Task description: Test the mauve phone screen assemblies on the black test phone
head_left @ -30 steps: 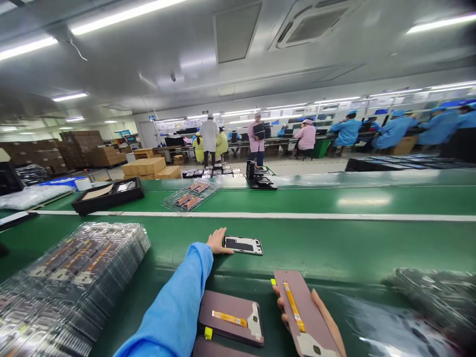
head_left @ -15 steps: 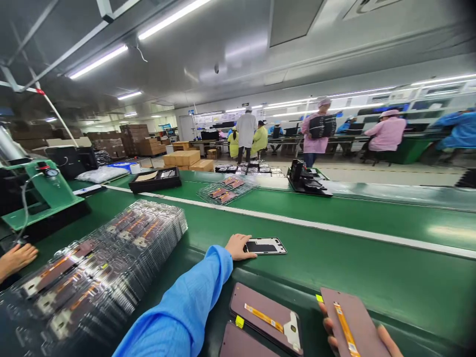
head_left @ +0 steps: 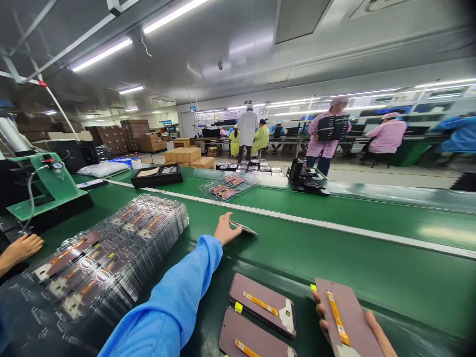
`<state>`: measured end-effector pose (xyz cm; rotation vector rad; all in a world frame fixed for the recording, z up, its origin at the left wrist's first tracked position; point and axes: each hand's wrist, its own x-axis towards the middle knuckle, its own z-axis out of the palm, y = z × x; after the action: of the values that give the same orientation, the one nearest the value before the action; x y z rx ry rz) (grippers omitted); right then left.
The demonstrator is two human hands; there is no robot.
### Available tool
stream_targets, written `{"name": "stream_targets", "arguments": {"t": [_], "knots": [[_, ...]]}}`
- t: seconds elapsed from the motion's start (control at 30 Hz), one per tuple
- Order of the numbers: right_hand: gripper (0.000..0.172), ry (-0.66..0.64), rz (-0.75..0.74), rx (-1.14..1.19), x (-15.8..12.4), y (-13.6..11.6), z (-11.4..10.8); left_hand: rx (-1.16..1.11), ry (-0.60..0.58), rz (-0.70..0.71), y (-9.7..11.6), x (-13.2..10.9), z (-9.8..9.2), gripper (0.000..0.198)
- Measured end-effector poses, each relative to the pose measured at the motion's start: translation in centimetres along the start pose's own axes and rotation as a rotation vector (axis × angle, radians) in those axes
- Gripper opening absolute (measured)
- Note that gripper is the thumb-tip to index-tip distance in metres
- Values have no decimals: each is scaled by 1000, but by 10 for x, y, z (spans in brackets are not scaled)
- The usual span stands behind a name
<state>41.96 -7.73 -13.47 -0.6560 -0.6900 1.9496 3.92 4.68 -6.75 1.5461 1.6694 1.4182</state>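
Note:
My left hand (head_left: 225,229), in a blue sleeve, reaches forward over the green bench and pinches a thin phone frame (head_left: 245,228) by its near end. The frame is tilted and seen almost edge-on. At lower right, my right hand (head_left: 323,315) grips a phone screen panel (head_left: 344,312) from beneath, its brownish back and orange flex cable facing up. Fingers show on both of the panel's sides. Between my hands lie two piles of similar screen panels (head_left: 260,302) with yellow tabs; the lower view edge cuts off the nearer pile (head_left: 253,333).
At left stands a tall stack of clear plastic trays (head_left: 148,238) holding panels. Another person's hand (head_left: 22,250) rests beside it, near a green press (head_left: 48,183). Beyond the white strip (head_left: 297,216) lie a tray of panels (head_left: 226,187), a black box (head_left: 158,176) and a black fixture (head_left: 307,178).
My left hand has moved up and left with the phone frame, which has turned from lying flat to edge-on. My right hand still holds the screen panel. In the background a person carrying black trays has turned.

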Motion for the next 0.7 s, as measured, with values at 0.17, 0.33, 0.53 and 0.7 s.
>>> {"name": "stream_targets", "arguments": {"t": [0.17,0.33,0.53,0.7], "knots": [[64,137,-8,171,5,1,16,-461,68,-233,15,-8,-20,43],[66,158,-8,260,7,1,25,-869,-104,-270,43,-54,-52,43],[62,152,-25,249,5,0,31,-1149,-343,-304,65,-130,-78,58],[57,178,-30,186,-4,-2,53,-1328,-516,-264,62,-172,-69,68]]}}
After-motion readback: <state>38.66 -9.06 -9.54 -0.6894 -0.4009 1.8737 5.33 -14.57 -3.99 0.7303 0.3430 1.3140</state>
